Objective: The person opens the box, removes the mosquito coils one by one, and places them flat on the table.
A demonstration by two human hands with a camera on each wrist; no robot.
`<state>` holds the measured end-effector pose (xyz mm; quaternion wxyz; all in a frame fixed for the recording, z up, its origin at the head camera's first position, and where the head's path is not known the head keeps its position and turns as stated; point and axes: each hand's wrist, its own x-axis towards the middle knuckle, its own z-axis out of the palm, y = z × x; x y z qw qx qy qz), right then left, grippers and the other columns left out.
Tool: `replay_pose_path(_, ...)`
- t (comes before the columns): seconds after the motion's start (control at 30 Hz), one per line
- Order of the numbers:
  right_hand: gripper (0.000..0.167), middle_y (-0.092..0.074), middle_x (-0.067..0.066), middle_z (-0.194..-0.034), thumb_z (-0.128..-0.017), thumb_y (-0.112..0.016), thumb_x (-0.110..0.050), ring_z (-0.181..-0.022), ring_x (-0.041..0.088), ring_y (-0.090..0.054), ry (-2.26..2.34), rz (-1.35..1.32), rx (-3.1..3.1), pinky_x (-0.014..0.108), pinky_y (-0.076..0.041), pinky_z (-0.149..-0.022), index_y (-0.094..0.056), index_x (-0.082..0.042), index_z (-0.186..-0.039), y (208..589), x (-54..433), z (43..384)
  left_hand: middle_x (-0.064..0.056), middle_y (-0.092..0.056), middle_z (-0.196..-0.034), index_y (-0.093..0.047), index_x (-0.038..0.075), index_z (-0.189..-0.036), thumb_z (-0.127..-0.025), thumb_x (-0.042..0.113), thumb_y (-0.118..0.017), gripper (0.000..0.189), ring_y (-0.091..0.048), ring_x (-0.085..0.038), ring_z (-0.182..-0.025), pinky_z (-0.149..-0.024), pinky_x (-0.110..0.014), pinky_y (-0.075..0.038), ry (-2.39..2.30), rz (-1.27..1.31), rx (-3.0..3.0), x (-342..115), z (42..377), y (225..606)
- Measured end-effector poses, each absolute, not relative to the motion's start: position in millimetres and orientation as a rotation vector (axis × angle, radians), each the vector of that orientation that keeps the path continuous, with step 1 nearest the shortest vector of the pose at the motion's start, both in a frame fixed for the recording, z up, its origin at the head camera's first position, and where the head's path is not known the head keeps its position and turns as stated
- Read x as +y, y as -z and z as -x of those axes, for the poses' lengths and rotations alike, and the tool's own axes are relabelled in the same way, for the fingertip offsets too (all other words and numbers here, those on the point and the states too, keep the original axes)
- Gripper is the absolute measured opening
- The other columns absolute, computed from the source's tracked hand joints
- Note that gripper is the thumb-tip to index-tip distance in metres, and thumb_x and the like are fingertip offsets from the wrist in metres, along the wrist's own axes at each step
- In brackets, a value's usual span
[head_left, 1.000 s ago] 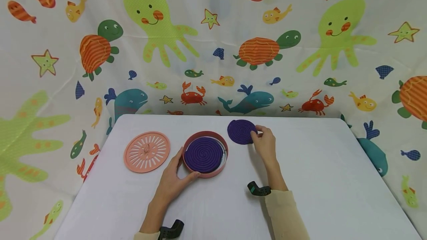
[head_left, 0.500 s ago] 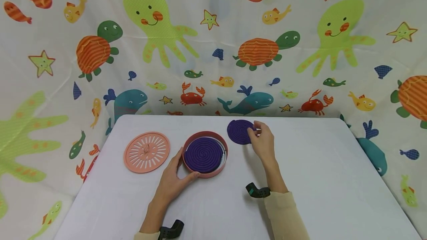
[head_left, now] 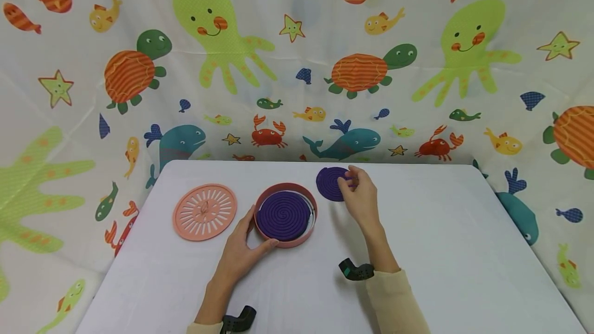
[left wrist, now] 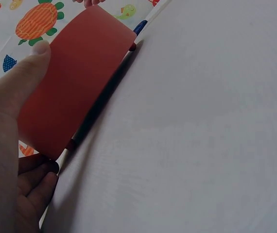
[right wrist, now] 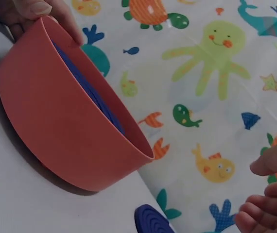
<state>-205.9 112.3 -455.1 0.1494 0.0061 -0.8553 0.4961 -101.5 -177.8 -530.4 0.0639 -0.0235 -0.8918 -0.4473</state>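
My left hand (head_left: 241, 254) grips a round pink mosquito coil holder (head_left: 286, 244), thumb at its near rim and fingers round its left side. A dark purple mosquito coil (head_left: 284, 215) lies inside the holder, and part of it shows over the rim in the right wrist view. Farther back on the right, a second purple mosquito coil (head_left: 330, 184) lies flat on the table. My right hand (head_left: 362, 197) hovers over that coil's right side, fingers loosely bent and holding nothing. In the right wrist view the right hand (right wrist: 272, 194) is apart from the coil (right wrist: 152, 221).
A slotted pink lid (head_left: 204, 212) with a small central knob lies on the white table (head_left: 464, 251), left of the holder. Behind the table's far edge hangs a curtain (head_left: 297, 66) printed with sea animals.
My right hand has moved left and slightly farther back, from the second coil's right edge to over its right side. Both coils, the holder and my left hand stay put.
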Motion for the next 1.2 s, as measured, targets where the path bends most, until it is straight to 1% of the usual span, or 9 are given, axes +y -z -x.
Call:
replay_pose_path(0.2, 0.045, -0.069, 0.017, -0.116, -0.093, -0.068, -0.017, -0.097, 0.025, -0.068, -1.423, -0.036, -2.464, 0.037, -0.061, -0.084, -0.058, 0.002, -0.133, 453.4, 107.8, 202.9, -0.004, -0.039, -0.161, -0.028, 0.018, -0.159, -0.076, 0.059, -0.081, 0.107, -0.044, -0.023, -0.145, -0.119, -0.043, -0.039, 1.354, 0.075, -2.690, -177.7, 101.7, 530.9)
replay_pose_path(0.43, 0.045, -0.068, 0.017, -0.116, -0.094, -0.068, -0.016, -0.101, 0.028, -0.068, -1.443, -0.084, -2.459, 0.043, -0.062, -0.090, -0.057, 0.003, -0.133, 448.8, 100.7, 197.2, -0.005, -0.038, -0.161, -0.027, 0.019, -0.160, -0.076, 0.059, -0.080, 0.107, -0.044, -0.025, -0.145, -0.119, -0.044, -0.040, 1.352, 0.070, -2.697, -177.4, 102.4, 531.8)
replay_pose_path(0.63, 0.045, -0.068, 0.018, -0.116, -0.093, -0.070, -0.014, -0.100, 0.029, -0.068, -1.446, -0.134, -2.457, 0.043, -0.061, -0.092, -0.057, 0.005, -0.132, 445.9, 93.6, 192.9, -0.005, -0.038, -0.162, -0.027, 0.019, -0.160, -0.076, 0.060, -0.080, 0.108, -0.044, -0.025, -0.145, -0.118, -0.042, -0.040, 1.341, 0.070, -2.697, -177.2, 102.1, 531.5)
replay_pose_path(0.87, 0.043, -0.069, 0.017, -0.116, -0.093, -0.070, -0.015, -0.102, 0.031, -0.069, -1.423, -0.187, -2.490, 0.043, -0.061, -0.093, -0.058, 0.004, -0.131, 446.5, 83.3, 188.5, -0.004, -0.038, -0.161, -0.026, 0.021, -0.160, -0.075, 0.059, -0.081, 0.107, -0.045, -0.024, -0.145, -0.118, -0.040, -0.040, 1.355, 0.071, -2.692, -177.0, 101.9, 531.4)
replay_pose_path(1.03, 0.045, -0.069, 0.016, -0.119, -0.094, -0.070, -0.015, -0.104, 0.028, -0.069, -1.393, -0.226, -2.517, 0.042, -0.061, -0.095, -0.058, 0.002, -0.133, 448.3, 75.7, 184.9, -0.004, -0.038, -0.161, -0.027, 0.021, -0.160, -0.075, 0.059, -0.081, 0.107, -0.045, -0.024, -0.145, -0.118, -0.039, -0.041, 1.356, 0.074, -2.689, -177.0, 102.0, 531.9)
replay_pose_path(1.2, 0.047, -0.067, 0.016, -0.122, -0.094, -0.069, -0.016, -0.109, 0.029, -0.067, -1.412, -0.241, -2.560, 0.044, -0.059, -0.098, -0.056, 0.001, -0.136, 448.6, 67.7, 180.9, -0.004, -0.038, -0.161, -0.027, 0.022, -0.160, -0.075, 0.060, -0.081, 0.107, -0.045, -0.024, -0.145, -0.118, -0.039, -0.040, 1.348, 0.072, -2.693, -177.1, 101.9, 532.0)
